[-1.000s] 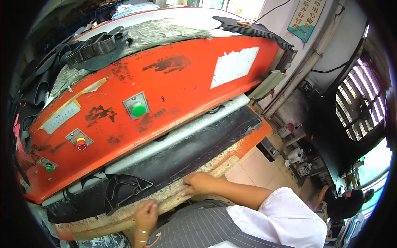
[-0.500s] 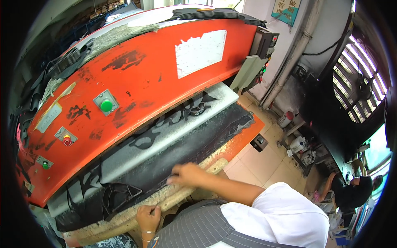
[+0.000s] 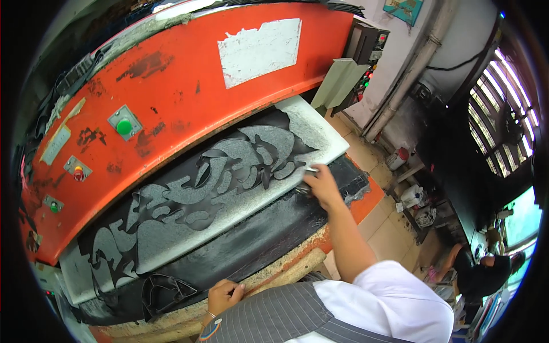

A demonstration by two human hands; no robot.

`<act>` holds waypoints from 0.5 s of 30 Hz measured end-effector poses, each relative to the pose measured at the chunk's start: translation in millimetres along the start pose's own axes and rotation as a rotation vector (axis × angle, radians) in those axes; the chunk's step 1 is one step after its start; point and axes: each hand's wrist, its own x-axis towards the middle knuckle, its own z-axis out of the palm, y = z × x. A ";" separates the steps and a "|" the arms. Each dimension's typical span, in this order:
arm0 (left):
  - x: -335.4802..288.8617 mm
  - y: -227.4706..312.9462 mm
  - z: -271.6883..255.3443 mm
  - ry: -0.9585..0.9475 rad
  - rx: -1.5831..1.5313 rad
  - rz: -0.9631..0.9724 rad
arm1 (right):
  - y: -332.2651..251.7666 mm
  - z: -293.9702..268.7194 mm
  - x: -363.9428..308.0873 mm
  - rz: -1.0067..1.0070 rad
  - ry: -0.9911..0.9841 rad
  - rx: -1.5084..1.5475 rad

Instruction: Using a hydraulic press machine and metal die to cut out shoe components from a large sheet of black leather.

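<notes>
My right hand [image 3: 323, 187] reaches to the front edge of a white cutting board [image 3: 257, 196] near its right end. Its fingers are closed. A small silvery and dark shape shows at the fingertips, too unclear to name. Across the board lies a dark cut-out sheet [image 3: 194, 174], full of curved holes with thin strips between them. My left hand [image 3: 225, 297] is curled, low on the pale worn front rail [image 3: 286, 274], with nothing visible in it. Left of that hand, a black metal-strip cutting die [image 3: 166, 292] stands on the dark bed [image 3: 246, 243].
The orange press beam [image 3: 189, 80] spans behind the board, bearing green buttons [image 3: 123, 127] and a red one [image 3: 78, 172]. A control box [image 3: 366, 48] is at its right end. A pipe [image 3: 417, 68] runs along the wall. Another person [image 3: 486, 268] sits far right.
My right hand has moved right and forward, from above the front rail to the board's edge. Much more of the board and cut-out sheet shows below the beam. My left hand stays near the rail.
</notes>
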 end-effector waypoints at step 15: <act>-17.4 41.3 17.3 0.158 -0.296 0.123 | 15.0 51.2 -181.7 -0.111 -0.962 -0.177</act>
